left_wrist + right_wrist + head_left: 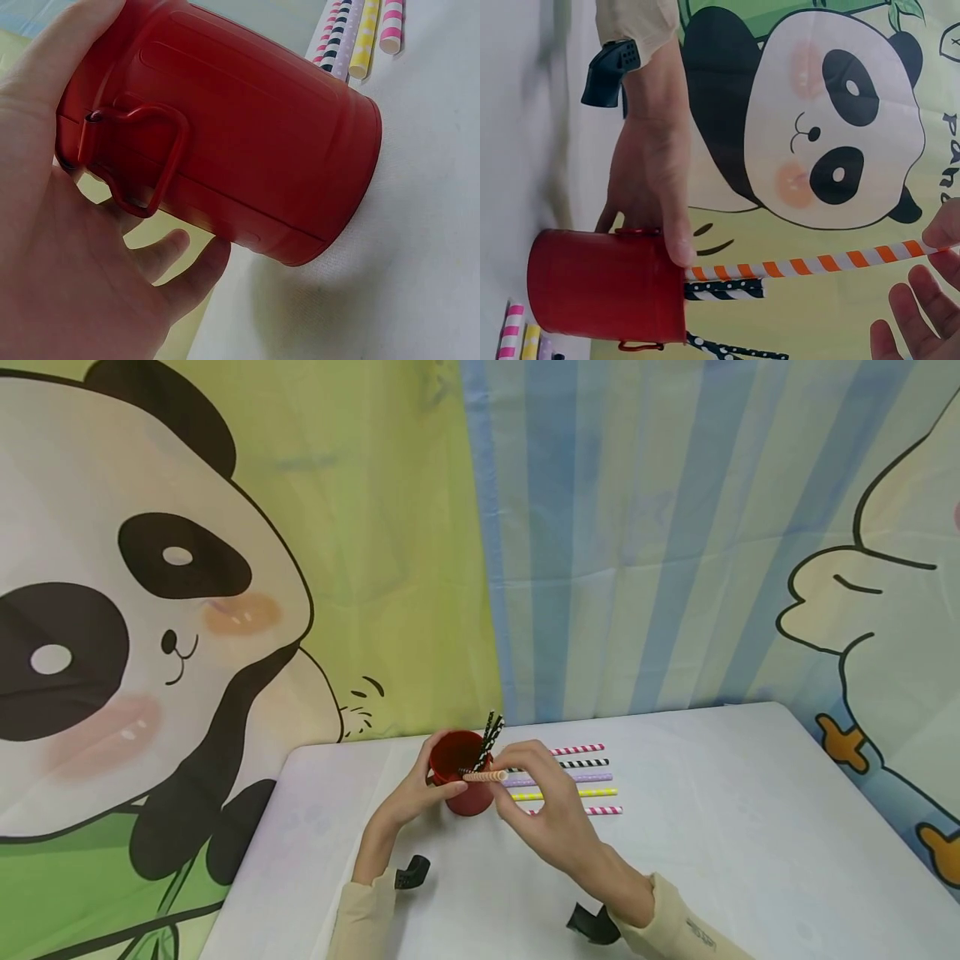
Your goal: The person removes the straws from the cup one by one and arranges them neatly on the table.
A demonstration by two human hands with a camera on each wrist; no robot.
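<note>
My left hand (408,795) grips a red metal pail (471,799) around its side near the mouth, thumb at the rim. A small wire loop handle (176,142) sticks out from the pail's side in the left wrist view. Between thumb and fingers, my right hand (553,814) pinches the upper end of an orange-and-white striped paper straw (810,265). That straw's other end is at the pail's mouth; how far inside it reaches is hidden. Several black-and-white patterned straws (491,737) stand in the pail, leaning against its rim.
Right of the pail, a row of paper straws lies on the white table (712,827): red striped (581,749), black striped (596,763), purple (594,777), yellow (600,792) and pink striped (606,811). A panda-printed curtain (405,568) hangs behind the table.
</note>
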